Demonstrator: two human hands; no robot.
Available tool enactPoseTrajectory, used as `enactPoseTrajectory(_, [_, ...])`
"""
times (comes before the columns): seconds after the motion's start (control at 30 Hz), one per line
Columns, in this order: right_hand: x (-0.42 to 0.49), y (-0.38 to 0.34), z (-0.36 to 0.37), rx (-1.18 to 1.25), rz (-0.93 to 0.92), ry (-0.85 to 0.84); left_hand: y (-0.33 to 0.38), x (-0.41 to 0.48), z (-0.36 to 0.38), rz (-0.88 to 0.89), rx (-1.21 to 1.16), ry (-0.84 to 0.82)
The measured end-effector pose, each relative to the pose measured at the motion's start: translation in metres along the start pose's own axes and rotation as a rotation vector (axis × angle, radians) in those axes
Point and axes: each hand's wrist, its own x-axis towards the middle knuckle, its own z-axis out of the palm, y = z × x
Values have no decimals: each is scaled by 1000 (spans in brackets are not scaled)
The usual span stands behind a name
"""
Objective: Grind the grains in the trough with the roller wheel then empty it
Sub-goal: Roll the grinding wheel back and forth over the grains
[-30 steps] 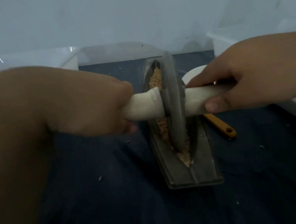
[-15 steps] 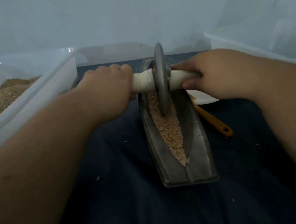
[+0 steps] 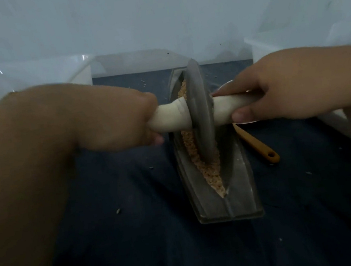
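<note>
Two hands grasp the pale handle point(image 3: 172, 117) that runs through the roller wheel point(image 3: 199, 111): the left hand point(image 3: 121, 117) is curled round its left end, the right hand point(image 3: 276, 90) round its right end. The grey wheel stands upright in the trough point(image 3: 240, 191), its lower rim sunk in the tan grains point(image 3: 211, 172). The trough lies lengthwise on the dark-covered counter point(image 3: 138, 227). An orange-handled tool point(image 3: 259, 146) lies just right of the trough, its far end hidden under the right hand.

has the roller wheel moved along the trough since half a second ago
Yes. The roller wheel has rolled toward the person, from the far end of the trough to about its middle.
</note>
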Motion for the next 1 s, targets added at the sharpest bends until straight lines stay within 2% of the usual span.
enactPoseTrajectory(0.07, [-10,-9,-8,49,-41,-61,5,-14,-9,-1,-47,-114])
enactPoseTrajectory(0.13, [-17,-13,-14,75,-48,-107,6,-21,-14,12,-85,-155])
enactPoseTrajectory(0.27, [-19,-14,-15,125,-64,-180,4,-20,-15,34,-145,-144])
enactPoseTrajectory(0.37, [-7,-8,-5,114,-19,-139,-1,-6,-6,24,-155,-96])
enactPoseTrajectory(0.43, [4,-1,5,96,32,-46,-7,12,6,22,-116,14])
enactPoseTrajectory(0.6, [33,18,38,16,117,243,-8,48,33,-89,77,506])
enactPoseTrajectory(0.7, [40,23,47,-76,117,377,-7,55,39,-142,88,566])
enactPoseTrajectory(0.87, [36,20,45,-131,79,373,-10,48,37,-113,23,467])
enactPoseTrajectory(1.0, [21,10,24,-81,51,163,-7,23,16,-37,-12,196])
